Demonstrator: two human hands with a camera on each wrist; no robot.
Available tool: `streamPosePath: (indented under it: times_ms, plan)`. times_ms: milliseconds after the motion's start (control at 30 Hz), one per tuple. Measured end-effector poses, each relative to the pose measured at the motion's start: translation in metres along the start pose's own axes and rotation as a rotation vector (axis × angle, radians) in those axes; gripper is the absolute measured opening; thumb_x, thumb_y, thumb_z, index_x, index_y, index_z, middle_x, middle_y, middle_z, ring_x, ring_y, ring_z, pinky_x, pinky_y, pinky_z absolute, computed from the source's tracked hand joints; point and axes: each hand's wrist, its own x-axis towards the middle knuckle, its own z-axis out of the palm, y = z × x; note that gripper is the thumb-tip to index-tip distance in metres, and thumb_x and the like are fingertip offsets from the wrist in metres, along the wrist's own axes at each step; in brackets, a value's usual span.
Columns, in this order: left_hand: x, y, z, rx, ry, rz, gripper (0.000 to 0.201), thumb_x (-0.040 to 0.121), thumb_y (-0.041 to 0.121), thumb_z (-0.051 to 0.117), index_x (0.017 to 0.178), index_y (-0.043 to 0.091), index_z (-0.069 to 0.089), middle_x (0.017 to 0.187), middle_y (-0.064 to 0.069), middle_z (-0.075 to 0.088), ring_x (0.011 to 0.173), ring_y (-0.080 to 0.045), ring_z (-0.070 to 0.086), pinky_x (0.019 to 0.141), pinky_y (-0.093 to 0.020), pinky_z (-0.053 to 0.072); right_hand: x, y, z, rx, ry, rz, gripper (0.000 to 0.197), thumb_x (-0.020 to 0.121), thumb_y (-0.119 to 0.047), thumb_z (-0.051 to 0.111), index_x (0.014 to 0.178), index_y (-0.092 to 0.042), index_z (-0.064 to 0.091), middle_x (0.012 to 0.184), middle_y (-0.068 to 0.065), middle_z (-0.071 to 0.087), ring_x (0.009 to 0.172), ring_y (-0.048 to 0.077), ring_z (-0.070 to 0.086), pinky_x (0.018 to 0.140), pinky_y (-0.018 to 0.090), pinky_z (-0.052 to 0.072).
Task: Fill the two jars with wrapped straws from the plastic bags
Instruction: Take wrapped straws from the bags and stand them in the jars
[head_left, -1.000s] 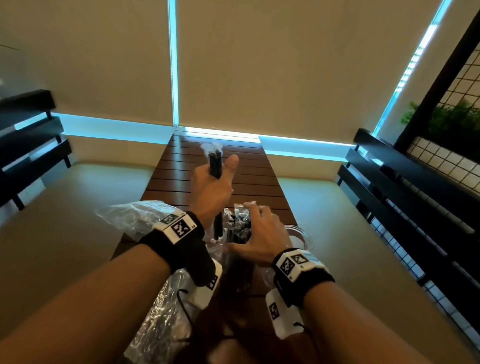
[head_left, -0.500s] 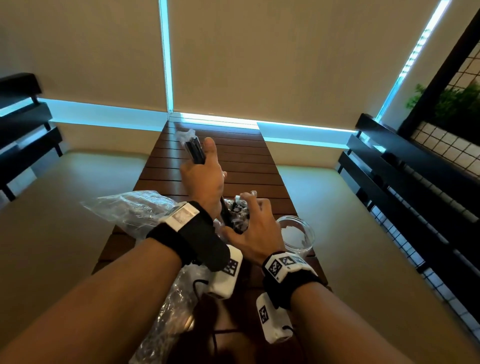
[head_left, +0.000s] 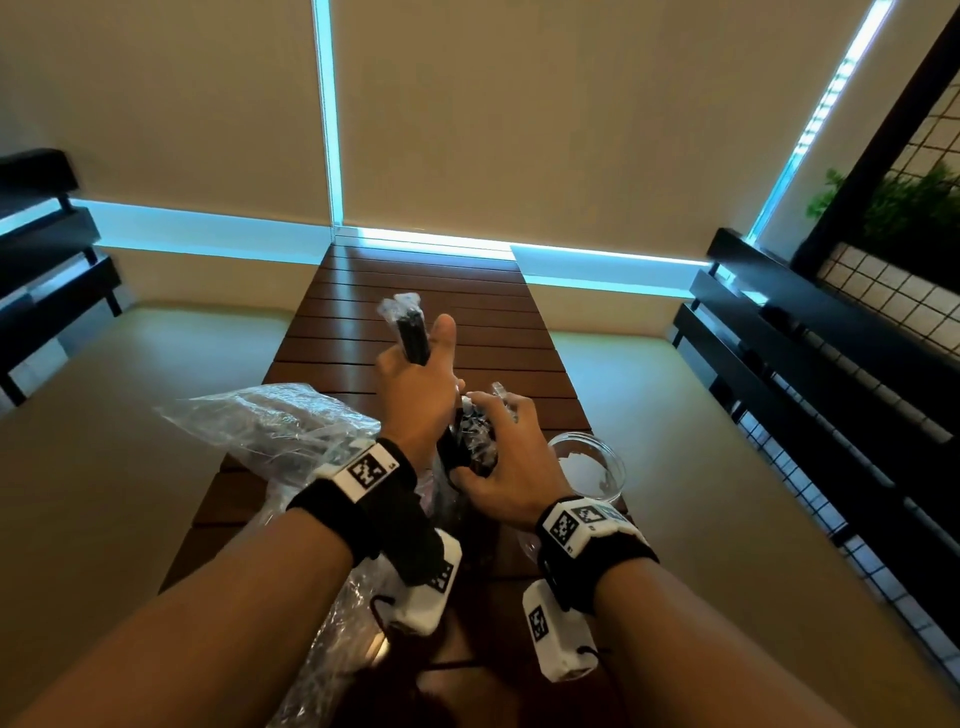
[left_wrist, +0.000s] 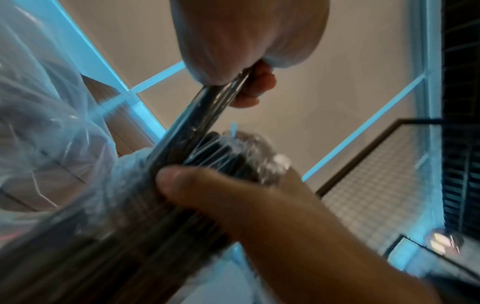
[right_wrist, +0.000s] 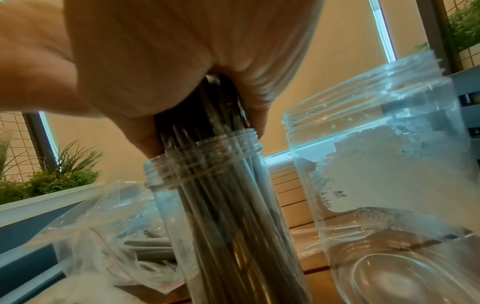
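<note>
Feeding a handful of straws into the near jar.
Left hand clenched on that handful, right hand wrapped round straws already standing in it; next: lower, release. Second jar empty beside it, bag on counter.

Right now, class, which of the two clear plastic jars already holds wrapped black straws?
The clear plastic jar under the right hand: this straw-filled jar is packed with black straws, while the other clear jar beside it holds none.
</note>
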Motion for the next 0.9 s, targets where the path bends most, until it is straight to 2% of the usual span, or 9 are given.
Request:
streamPosePath:
  times_ms: [167, 267, 333, 400, 500, 567, 700, 800, 900]
  plan:
    - [-0.013, -0.030, -0.001, 0.251, -0.191, 0.118, 0.060, 0.080, 0.074, 0.053, 0.065, 0.017, 0.056, 0.061, 0.000, 0.063, 0.060, -0.020, 0.064, 0.066, -0.044, 0.059, 0.000, 0.003, 0.003, 0.057, 0.027, 0.007, 0.078, 0.067, -0.045, 0.077, 0.133, -0.040, 0.036, 0.133, -0.002, 0.036, 0.109, 0.027, 0.060, 0.090, 0.046, 0.056]
    - [-0.019, -0.041, -0.002, 0.352, -0.242, 0.204, 0.037, 0.091, 0.053, 0.060, 0.069, 0.024, 0.054, 0.086, -0.009, 0.063, 0.085, -0.027, 0.066, 0.078, -0.051, 0.055, 0.002, 0.005, 0.006, 0.056, 0.039, 0.013, 0.072, 0.070, -0.047, 0.075, 0.132, -0.036, 0.039, 0.124, -0.003, 0.041, 0.107, 0.018, 0.056, 0.085, 0.041, 0.058]
    - [-0.019, -0.042, -0.007, 0.433, -0.276, 0.248, 0.032, 0.092, 0.038, 0.065, 0.066, 0.023, 0.056, 0.093, 0.000, 0.052, 0.094, -0.025, 0.059, 0.085, -0.049, 0.053, 0.003, 0.005, 0.009, 0.034, 0.038, 0.022, 0.071, 0.067, -0.051, 0.074, 0.129, -0.036, 0.042, 0.121, -0.005, 0.043, 0.107, 0.016, 0.053, 0.084, 0.040, 0.058]
    - [-0.015, -0.035, -0.013, 0.494, -0.334, 0.251, 0.025, 0.087, 0.039, 0.071, 0.084, 0.016, 0.062, 0.103, 0.002, 0.045, 0.096, -0.014, 0.056, 0.086, -0.038, 0.054, 0.004, 0.005, 0.011, 0.044, 0.048, 0.023, 0.073, 0.064, -0.054, 0.076, 0.127, -0.038, 0.043, 0.121, -0.006, 0.043, 0.106, 0.015, 0.055, 0.083, 0.040, 0.058]
    - [-0.003, -0.007, -0.017, 0.513, -0.419, 0.357, 0.071, 0.075, 0.050, 0.079, 0.132, 0.026, 0.045, 0.132, 0.005, 0.043, 0.105, -0.004, 0.055, 0.084, -0.016, 0.046, 0.002, 0.004, 0.013, 0.020, 0.081, 0.007, 0.083, 0.066, -0.047, 0.081, 0.134, -0.032, 0.035, 0.127, -0.003, 0.038, 0.105, 0.021, 0.057, 0.082, 0.042, 0.059]
    - [0.003, 0.016, -0.010, 0.589, -0.484, 0.525, 0.076, 0.079, 0.045, 0.078, 0.142, 0.029, 0.038, 0.137, 0.005, 0.049, 0.111, -0.005, 0.057, 0.090, -0.021, 0.047, 0.001, 0.004, 0.014, -0.001, 0.086, 0.022, 0.082, 0.067, -0.045, 0.081, 0.131, -0.032, 0.032, 0.124, -0.001, 0.039, 0.104, 0.025, 0.058, 0.082, 0.045, 0.058]
    - [0.010, 0.029, 0.002, 1.128, -0.638, 0.658, 0.040, 0.099, 0.038, 0.052, 0.133, 0.018, 0.057, 0.129, -0.004, 0.062, 0.116, -0.020, 0.059, 0.100, -0.041, 0.049, 0.000, 0.001, 0.009, 0.026, 0.087, 0.056, 0.081, 0.064, -0.048, 0.079, 0.129, -0.031, 0.035, 0.118, -0.004, 0.039, 0.100, 0.021, 0.058, 0.077, 0.039, 0.058]
    - [0.010, 0.014, 0.000, 1.237, -0.635, 0.611, 0.062, 0.099, 0.053, 0.023, 0.123, 0.010, 0.061, 0.123, -0.009, 0.066, 0.113, -0.026, 0.062, 0.097, -0.045, 0.050, 0.002, 0.000, 0.010, 0.089, 0.105, 0.055, 0.097, 0.064, -0.041, 0.084, 0.140, -0.026, 0.026, 0.121, -0.005, 0.042, 0.102, 0.015, 0.056, 0.075, 0.027, 0.054]
    - [-0.005, -0.015, -0.011, 1.243, -0.706, 0.453, 0.084, 0.095, 0.064, 0.005, 0.148, 0.008, 0.038, 0.152, -0.014, 0.042, 0.142, -0.027, 0.038, 0.116, -0.043, 0.032, 0.002, 0.005, 0.011, 0.016, 0.077, -0.022, 0.112, 0.070, -0.047, 0.082, 0.153, -0.026, 0.010, 0.149, 0.003, 0.033, 0.134, 0.023, 0.043, 0.102, 0.031, 0.044]
